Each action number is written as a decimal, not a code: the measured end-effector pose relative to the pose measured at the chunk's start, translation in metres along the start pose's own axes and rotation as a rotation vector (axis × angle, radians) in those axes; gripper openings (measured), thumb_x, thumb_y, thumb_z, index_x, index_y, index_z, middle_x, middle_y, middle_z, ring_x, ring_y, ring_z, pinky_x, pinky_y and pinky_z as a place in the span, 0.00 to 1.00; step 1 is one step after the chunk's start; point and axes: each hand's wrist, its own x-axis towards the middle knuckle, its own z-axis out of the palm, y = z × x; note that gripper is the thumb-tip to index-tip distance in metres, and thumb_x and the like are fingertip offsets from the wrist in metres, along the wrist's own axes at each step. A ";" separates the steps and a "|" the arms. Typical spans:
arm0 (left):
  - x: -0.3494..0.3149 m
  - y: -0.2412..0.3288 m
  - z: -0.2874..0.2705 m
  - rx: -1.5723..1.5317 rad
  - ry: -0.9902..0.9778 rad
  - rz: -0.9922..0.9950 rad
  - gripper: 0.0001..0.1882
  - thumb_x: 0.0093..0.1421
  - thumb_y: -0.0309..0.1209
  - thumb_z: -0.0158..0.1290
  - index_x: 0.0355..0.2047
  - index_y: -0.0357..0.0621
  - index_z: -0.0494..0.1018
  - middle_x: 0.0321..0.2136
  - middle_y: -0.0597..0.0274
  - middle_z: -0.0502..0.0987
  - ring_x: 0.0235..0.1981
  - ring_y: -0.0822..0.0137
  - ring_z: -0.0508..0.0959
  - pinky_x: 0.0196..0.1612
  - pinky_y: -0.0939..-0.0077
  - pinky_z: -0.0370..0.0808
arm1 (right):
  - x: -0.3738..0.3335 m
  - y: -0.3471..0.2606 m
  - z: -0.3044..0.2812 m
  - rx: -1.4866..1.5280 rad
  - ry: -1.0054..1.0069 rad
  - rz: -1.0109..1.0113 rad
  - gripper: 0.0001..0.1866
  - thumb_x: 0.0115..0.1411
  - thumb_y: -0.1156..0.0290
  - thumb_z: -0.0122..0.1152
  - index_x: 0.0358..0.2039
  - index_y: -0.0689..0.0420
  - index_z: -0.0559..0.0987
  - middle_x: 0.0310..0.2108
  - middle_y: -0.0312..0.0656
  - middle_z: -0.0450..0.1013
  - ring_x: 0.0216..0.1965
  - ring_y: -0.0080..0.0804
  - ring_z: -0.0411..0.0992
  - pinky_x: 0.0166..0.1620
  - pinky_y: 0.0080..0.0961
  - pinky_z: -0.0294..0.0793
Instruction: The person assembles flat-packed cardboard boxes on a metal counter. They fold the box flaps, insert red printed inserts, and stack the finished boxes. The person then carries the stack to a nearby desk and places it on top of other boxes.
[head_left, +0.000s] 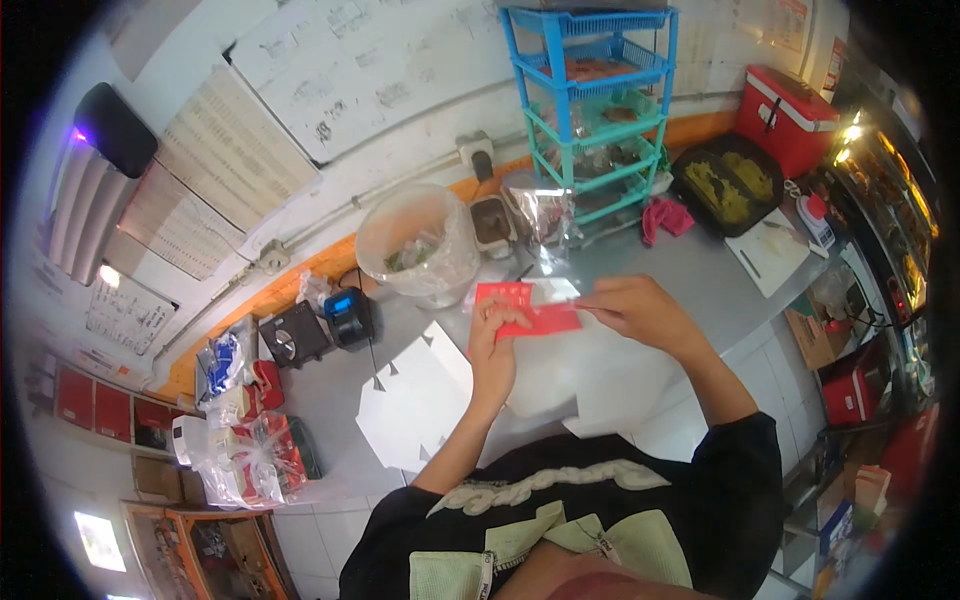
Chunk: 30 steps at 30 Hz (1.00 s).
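My left hand (492,330) is closed on a red piece of printed card or paper (555,322), its fingers lying over the lower left part. At the right end of the red piece, my right hand (640,308) has its thumb and fingers pinched together. Something thin seems to run from those fingertips along the red piece, too small to make out. Below my left hand, a flat white cut-out sheet with notched edges (412,390) lies on the metal table (350,445). Another pale flat sheet (605,385) lies under my right forearm.
Behind my hands stand a plastic-lined bucket (420,240), a small metal container (492,222) and a blue and green basket rack (600,130). At the right are a black tray of yellowish food (725,185), a cutting board (768,258) and a red cooler (785,115). Bagged packages (262,460) sit left.
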 end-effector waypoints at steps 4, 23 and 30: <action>-0.002 0.019 0.016 0.198 0.124 0.107 0.08 0.53 0.18 0.45 0.30 0.41 0.72 0.48 0.47 0.67 0.56 0.48 0.67 0.64 0.61 0.58 | 0.013 -0.062 -0.001 -0.142 0.051 0.050 0.17 0.59 0.75 0.59 0.49 0.56 0.80 0.37 0.41 0.73 0.32 0.42 0.76 0.32 0.35 0.75; -0.041 0.024 0.008 0.239 0.115 0.197 0.09 0.50 0.18 0.52 0.32 0.43 0.72 0.53 0.47 0.63 0.55 0.52 0.66 0.60 0.60 0.62 | -0.017 -0.106 0.063 0.178 0.357 0.220 0.21 0.53 0.75 0.67 0.49 0.60 0.78 0.36 0.41 0.74 0.31 0.41 0.76 0.32 0.32 0.75; -0.041 0.026 -0.015 -0.153 -0.447 -0.248 0.60 0.39 0.30 0.75 0.67 0.51 0.47 0.62 0.43 0.58 0.64 0.47 0.62 0.63 0.54 0.65 | -0.027 -0.066 0.059 0.419 0.369 0.280 0.15 0.50 0.83 0.66 0.41 0.61 0.82 0.35 0.43 0.78 0.32 0.38 0.78 0.35 0.27 0.77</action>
